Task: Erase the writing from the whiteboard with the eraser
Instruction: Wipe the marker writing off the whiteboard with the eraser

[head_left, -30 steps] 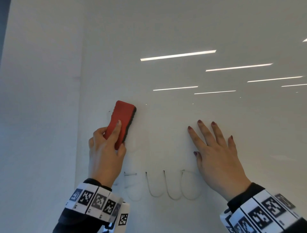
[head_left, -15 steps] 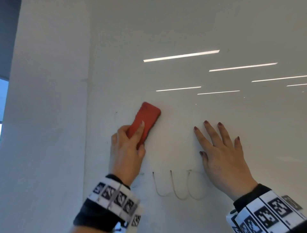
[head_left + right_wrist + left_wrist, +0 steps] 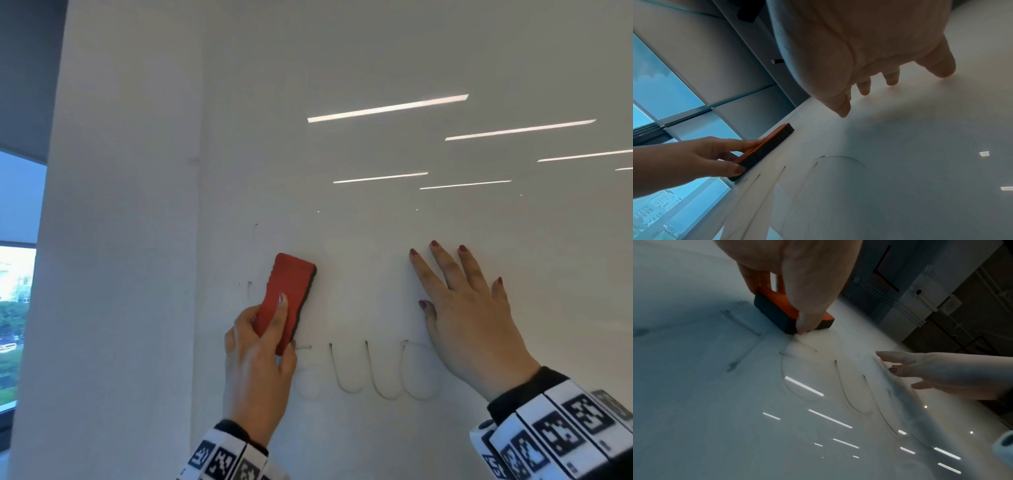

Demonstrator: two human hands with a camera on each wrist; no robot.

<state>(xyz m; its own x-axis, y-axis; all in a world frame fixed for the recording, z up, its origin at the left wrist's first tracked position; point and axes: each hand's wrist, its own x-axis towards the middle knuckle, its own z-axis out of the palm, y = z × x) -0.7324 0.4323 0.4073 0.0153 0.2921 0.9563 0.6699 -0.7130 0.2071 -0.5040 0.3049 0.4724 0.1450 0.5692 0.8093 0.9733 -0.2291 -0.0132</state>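
A red eraser (image 3: 286, 298) with a dark felt underside lies flat against the glossy whiteboard (image 3: 376, 85). My left hand (image 3: 260, 359) grips its lower end, index finger along the red back, thumb on the side. The left wrist view shows the eraser (image 3: 781, 308) pinched between thumb and fingers, felt on the board. Thin curved pen loops (image 3: 380, 377) stay on the board just right of and below the eraser. My right hand (image 3: 469, 315) lies flat on the board with fingers spread, its heel covering the rightmost loop's end.
Small dark pen marks (image 3: 255, 229) sit above and left of the eraser. The whiteboard's left edge meets a white wall (image 3: 120, 240). A window (image 3: 13, 308) shows at far left. Ceiling light reflections (image 3: 387, 108) streak the board's upper right.
My left hand has swept the eraser right, then down and back left, to just above the loops. The camera view has shifted left. My right hand stays flat on the board.
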